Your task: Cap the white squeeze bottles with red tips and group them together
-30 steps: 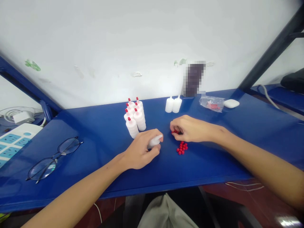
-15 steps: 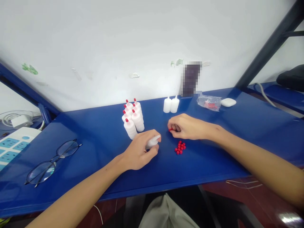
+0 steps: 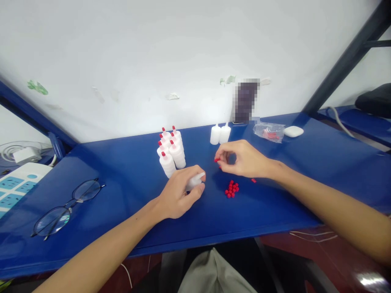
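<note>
My left hand (image 3: 180,191) is wrapped round a small white bottle (image 3: 195,181) lying tilted on the blue table (image 3: 122,175), its uncapped nozzle pointing right. My right hand (image 3: 241,158) hovers just right of it, thumb and forefinger pinched on a red cap (image 3: 216,160). A little heap of red caps (image 3: 232,189) lies below that hand, and one loose cap (image 3: 253,180) sits by the wrist. Several capped white bottles (image 3: 170,150) stand in a cluster behind my left hand. Two uncapped bottles (image 3: 220,134) stand near the wall.
Spectacles (image 3: 65,207) lie at the left front. A power strip (image 3: 15,185) sits at the far left. At the back right are a clear bag with red bits (image 3: 269,131) and a white case (image 3: 293,131). A dark post (image 3: 345,61) rises at the right.
My right hand has lifted off the table and shifted slightly away from the heap, now pinching one red cap in the air. A single loose cap shows by the wrist. The left hand has barely moved.
</note>
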Available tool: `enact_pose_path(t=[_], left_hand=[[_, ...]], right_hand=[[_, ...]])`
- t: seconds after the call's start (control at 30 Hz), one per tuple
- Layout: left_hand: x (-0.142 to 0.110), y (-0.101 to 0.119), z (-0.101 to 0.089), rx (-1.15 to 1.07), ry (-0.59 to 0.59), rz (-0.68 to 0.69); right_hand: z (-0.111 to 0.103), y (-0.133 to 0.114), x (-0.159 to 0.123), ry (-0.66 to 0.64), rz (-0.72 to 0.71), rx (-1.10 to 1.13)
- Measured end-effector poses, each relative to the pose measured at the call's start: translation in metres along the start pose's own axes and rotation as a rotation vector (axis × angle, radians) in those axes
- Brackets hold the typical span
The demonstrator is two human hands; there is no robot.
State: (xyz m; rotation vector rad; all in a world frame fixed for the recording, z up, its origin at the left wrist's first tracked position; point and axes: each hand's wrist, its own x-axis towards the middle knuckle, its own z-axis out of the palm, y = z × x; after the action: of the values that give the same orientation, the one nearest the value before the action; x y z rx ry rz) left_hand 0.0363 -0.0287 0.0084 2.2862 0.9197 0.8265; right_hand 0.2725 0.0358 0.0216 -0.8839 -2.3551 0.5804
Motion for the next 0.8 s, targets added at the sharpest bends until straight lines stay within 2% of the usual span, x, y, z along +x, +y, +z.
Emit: enact_pose_path(t=[0.07,0.13,0.33,0.47,0.6,0.8], left_hand=[[0.0,0.0,0.002,-0.02,0.013,-0.014],[-0.001,-0.001,0.005,-0.037,0.025,-0.038],[0.0,-0.004,0.009,-0.041,0.035,-0.047],[0.0,-0.006,0.009,-0.052,0.027,-0.031],[-0.001,-0.006,0.01,-0.065,0.017,-0.078],[0.002,-0.005,0.009,-0.068,0.014,-0.14]], right_hand=[[0.004,-0.009,-0.002,0.045,-0.034,0.163],[0.011,-0.018,-0.005,0.036,-0.071,0.295],[0.022,-0.033,-0.008,0.038,-0.16,0.406],[0.02,-0.037,-0.008,0.061,-0.209,0.31],[0.022,-0.04,-0.009,0.057,-0.265,0.167],[0.024,-0.036,-0.01,0.088,-0.322,0.106]])
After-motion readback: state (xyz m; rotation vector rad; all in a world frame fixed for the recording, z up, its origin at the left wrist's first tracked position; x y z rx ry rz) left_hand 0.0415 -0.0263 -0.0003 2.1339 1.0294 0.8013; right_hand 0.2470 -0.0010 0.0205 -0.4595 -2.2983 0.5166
